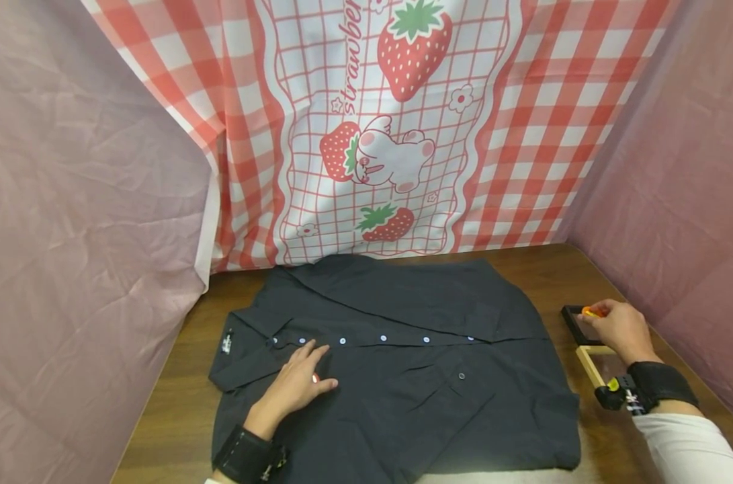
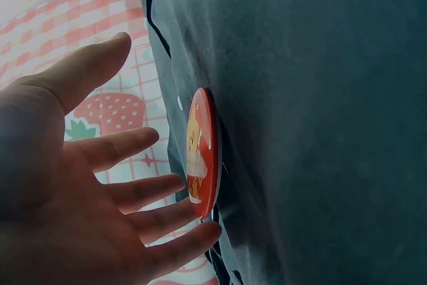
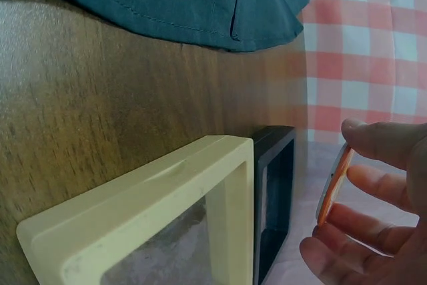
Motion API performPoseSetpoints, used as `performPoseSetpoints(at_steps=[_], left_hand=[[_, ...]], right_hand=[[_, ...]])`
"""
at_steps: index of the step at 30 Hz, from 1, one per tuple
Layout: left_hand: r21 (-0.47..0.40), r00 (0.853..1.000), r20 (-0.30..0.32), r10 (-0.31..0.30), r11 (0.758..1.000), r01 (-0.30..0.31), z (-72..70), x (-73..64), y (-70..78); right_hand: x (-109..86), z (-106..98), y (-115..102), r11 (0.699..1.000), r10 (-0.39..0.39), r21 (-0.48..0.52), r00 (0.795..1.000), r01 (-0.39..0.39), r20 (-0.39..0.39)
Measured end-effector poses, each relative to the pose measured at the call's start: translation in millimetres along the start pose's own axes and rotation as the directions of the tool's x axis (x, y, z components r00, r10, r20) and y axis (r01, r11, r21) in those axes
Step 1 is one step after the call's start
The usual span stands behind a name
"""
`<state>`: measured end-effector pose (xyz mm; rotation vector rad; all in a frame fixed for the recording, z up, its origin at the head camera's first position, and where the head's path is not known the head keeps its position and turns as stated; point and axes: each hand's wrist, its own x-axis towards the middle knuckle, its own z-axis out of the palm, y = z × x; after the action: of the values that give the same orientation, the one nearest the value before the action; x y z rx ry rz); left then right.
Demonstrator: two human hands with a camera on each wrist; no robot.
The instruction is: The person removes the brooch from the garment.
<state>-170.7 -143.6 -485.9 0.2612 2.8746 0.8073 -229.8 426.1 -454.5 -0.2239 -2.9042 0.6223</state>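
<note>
A dark button-front shirt (image 1: pixel 390 390) lies spread over the table, its collar toward the left. My left hand (image 1: pixel 293 383) is over the upper front of the shirt, fingers spread and mostly straight. Beside those fingers, a round red badge (image 2: pixel 203 155) with a yellow cartoon figure sits against the cloth in the left wrist view. Off the shirt's right side, my right hand (image 1: pixel 626 329) pinches a round orange badge (image 3: pixel 335 181) between thumb and fingers. That badge is over a black rectangular tray (image 3: pixel 273 165).
A cream-coloured tray (image 3: pixel 223 158) stands beside the black one, on the wooden table (image 1: pixel 160 417). Behind the shirt hangs a red-and-white checked strawberry cloth (image 1: pixel 366 222). Pinkish fabric walls (image 1: pixel 100 269) close in the left and right sides.
</note>
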Motion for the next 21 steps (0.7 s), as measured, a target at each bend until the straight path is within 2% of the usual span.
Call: performPoseSetpoints(at_steps=[10,16,21], left_hand=[[-0.007,1.0,0.008,-0.011,1.0,0.011,0.0,0.8,-1.6],[-0.005,1.0,0.006,-0.003,1.0,0.003,0.1,1.1,-1.8],[-0.007,1.0,0.005,-0.003,1.0,0.003,0.6,1.0,-2.0]], right_hand=[[6.5,1.6,8.0,0.999,0.042,-0.014,0.998,-0.042,0.041],[9.4,1.9,10.2,0.994,0.11,-0.024,0.988,-0.108,0.105],[12.0,2.1,10.1,0.992,0.125,-0.039,0.984,-0.121,0.126]])
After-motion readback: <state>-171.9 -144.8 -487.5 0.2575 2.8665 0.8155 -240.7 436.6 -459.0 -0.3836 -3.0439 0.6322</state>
